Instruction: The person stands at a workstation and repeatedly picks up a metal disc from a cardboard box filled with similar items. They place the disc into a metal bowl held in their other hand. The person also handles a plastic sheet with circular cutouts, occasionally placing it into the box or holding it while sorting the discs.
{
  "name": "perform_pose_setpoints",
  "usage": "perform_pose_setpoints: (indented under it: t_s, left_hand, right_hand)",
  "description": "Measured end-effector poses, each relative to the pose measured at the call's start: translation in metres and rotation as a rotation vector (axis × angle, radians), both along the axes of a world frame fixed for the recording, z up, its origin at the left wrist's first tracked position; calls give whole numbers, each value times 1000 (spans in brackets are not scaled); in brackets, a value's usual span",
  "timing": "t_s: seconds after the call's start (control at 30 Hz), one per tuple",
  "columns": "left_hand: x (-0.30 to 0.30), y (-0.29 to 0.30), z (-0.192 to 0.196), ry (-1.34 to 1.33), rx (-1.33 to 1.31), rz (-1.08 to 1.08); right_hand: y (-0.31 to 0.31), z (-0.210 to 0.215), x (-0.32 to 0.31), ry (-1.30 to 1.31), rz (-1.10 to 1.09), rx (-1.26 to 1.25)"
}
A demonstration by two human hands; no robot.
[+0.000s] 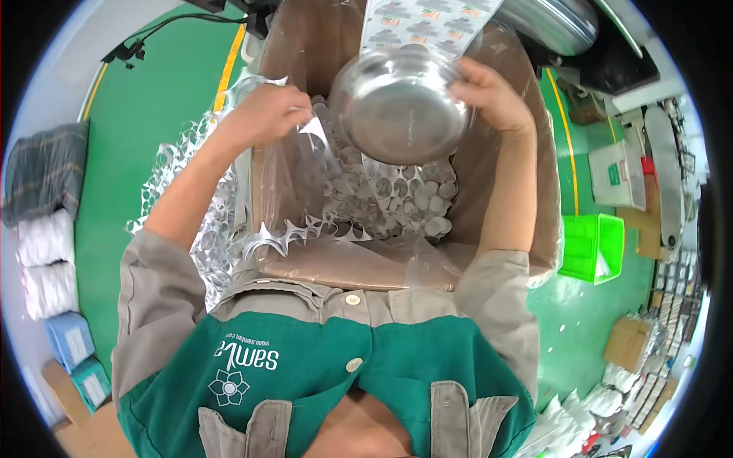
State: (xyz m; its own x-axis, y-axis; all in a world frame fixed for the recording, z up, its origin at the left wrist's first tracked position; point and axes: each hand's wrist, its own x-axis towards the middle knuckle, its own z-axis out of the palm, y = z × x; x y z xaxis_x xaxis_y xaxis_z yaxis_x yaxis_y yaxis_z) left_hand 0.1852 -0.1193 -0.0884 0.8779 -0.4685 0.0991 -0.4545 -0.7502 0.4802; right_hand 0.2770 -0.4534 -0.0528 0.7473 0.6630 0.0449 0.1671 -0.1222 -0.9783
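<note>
My right hand [492, 93] grips the rim of a round shiny metal bowl [401, 107], tilted so its inside faces me, above an open cardboard box [336, 263] lined with clear plastic. My left hand [267, 114] pinches a small peeled label piece [314, 127] just left of the bowl. Inside the box lie several round backing discs and cut-out sheet scraps [397, 202]. A sheet of printed round stickers [424, 23] stands behind the bowl.
Punched silvery sheet waste [191, 191] hangs over the box's left side onto the green floor. A green crate [595, 248] and white bin [618, 175] stand at right. Folded cloth bundles [46, 229] lie far left; small cartons [630, 343] at lower right.
</note>
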Motion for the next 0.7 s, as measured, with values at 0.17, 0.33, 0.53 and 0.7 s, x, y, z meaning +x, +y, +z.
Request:
perform_pose_setpoints:
  t_s: [0.17, 0.33, 0.53, 0.7]
  left_hand:
    - [-39, -7, 103, 49, -440, 188]
    - [-125, 112, 185, -436, -1234, 573]
    - [-212, 228, 173, -470, 438, 1112]
    - [-126, 118, 133, -417, 32, 636]
  right_hand:
    - [-13, -45, 5, 460, 303, 694]
    - [-4, -195, 14, -365, -72, -1016]
    - [-59, -252, 14, -56, 132, -1340]
    - [-70, -250, -1, -16, 65, -1101]
